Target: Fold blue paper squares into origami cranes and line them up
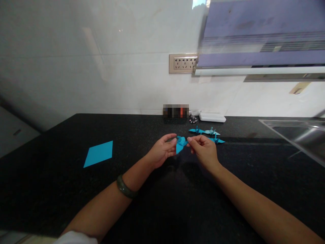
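A blue folded paper crane (180,144) is held just above the dark counter, between my two hands. My left hand (162,149) grips its left side between thumb and fingers. With thumb and forefinger, my right hand (203,149) pinches the narrow point on its right. Behind my right hand lie more folded paper cranes: a blue one (196,130), a paler one (212,132) and another blue one (217,140), partly covered by that hand. A flat blue sheet of paper (100,154) rests on the counter to the left.
The black counter (63,189) meets a white tiled wall. Against that wall stand a blurred dark box (176,111), a small beaded item (193,119) and a white object (212,117). A metal sink (299,134) is at the right; a socket panel (183,63) is above.
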`<state>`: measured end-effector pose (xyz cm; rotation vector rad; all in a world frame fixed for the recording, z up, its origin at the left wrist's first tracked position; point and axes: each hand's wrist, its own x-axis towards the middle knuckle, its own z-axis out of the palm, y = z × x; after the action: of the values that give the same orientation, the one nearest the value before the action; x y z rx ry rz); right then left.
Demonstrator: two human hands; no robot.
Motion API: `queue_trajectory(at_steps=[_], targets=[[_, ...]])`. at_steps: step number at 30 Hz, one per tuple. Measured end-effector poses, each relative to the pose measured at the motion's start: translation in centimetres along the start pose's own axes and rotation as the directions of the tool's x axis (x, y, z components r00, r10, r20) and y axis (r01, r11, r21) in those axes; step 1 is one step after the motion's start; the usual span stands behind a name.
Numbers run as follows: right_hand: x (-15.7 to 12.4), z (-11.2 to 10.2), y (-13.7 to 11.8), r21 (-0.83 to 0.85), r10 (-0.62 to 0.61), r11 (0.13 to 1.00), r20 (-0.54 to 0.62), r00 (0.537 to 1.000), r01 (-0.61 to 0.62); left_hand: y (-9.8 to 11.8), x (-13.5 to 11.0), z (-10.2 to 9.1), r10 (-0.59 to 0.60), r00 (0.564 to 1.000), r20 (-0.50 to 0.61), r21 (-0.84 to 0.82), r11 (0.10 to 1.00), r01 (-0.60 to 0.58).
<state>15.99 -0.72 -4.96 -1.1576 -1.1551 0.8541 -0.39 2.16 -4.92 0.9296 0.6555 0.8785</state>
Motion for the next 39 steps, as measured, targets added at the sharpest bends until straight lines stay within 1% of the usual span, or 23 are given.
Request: queue_trajectory(at_steps=[2, 4, 9, 16, 20, 23, 25, 27, 29, 32, 34, 35, 37, 39], targets=[[-0.2, 0.2, -0.1, -0.026, 0.002, 1.0, -0.016, 1.0, -0.002, 0.0, -0.1, 0.1, 0.009, 1.0, 0.024, 0.025, 1.0, -0.01], [-0.3, 0.4, -0.2, -0.041, 0.007, 0.999, -0.014, 1.0, -0.008, -0.1, -0.2, 0.2, 0.022, 0.999, 0.025, 0.047, 0.999, -0.023], [-0.9, 0.8, -0.5, -0.027, 0.009, 1.0, 0.021, 1.0, -0.009, -0.2, 0.0, 0.1, 0.063, 0.998, -0.026, 0.092, 0.994, -0.06], [-1.4, 1.1, -0.7, -0.044, 0.018, 0.999, 0.048, 0.999, -0.016, -0.1, -0.1, -0.1, 0.033, 0.998, -0.061, 0.099, 0.995, -0.027], [-1.4, 1.0, -0.8, -0.083, -0.008, 0.996, 0.074, 0.997, 0.014, -0.2, 0.0, -0.3, 0.025, 0.999, -0.042, 0.077, 0.997, -0.021], [-1.2, 0.7, -0.8, -0.138, -0.052, 0.988, 0.117, 0.992, 0.068, 0.0, 0.1, -0.4, 0.003, 1.0, -0.027, 0.064, 0.998, -0.001], [-1.1, 0.4, -0.8, -0.208, -0.102, 0.968, 0.184, 0.978, 0.14, 0.2, 0.0, -0.5, -0.035, 0.999, -0.025, 0.088, 0.995, 0.037], [-1.0, 0.0, -1.0, -0.295, -0.167, 0.923, 0.269, 0.948, 0.247, 0.4, 0.0, -0.5, -0.073, 0.997, -0.027, 0.138, 0.988, 0.076], [-0.9, -0.3, -1.1, -0.369, -0.236, 0.857, 0.342, 0.91, 0.361, 0.5, -0.1, -0.6, -0.092, 0.995, -0.031, 0.184, 0.978, 0.096], [-1.0, -0.5, -1.1, -0.433, -0.316, 0.759, 0.409, 0.856, 0.487, 0.4, -0.1, -0.7, -0.111, 0.992, -0.06, 0.252, 0.96, 0.123], [-0.9, -0.5, -1.1, -0.45, -0.338, 0.721, 0.433, 0.835, 0.526, 0.3, 0.1, -0.9, -0.108, 0.988, -0.115, 0.317, 0.938, 0.139], [-0.9, -0.6, -1.2, -0.458, -0.344, 0.711, 0.435, 0.832, 0.533, 0.3, 0.2, -1.0, -0.095, 0.985, -0.146, 0.343, 0.929, 0.14], [-0.6, -0.9, -1.4, -0.474, -0.344, 0.704, 0.424, 0.838, 0.529, 0.4, 0.5, -1.2, -0.046, 0.978, -0.205, 0.356, 0.927, 0.119], [0.0, -1.6, -2.0, -0.488, -0.332, 0.709, 0.406, 0.851, 0.51, 0.8, 0.6, -1.5, 0.011, 0.96, -0.281, 0.31, 0.947, 0.08]])
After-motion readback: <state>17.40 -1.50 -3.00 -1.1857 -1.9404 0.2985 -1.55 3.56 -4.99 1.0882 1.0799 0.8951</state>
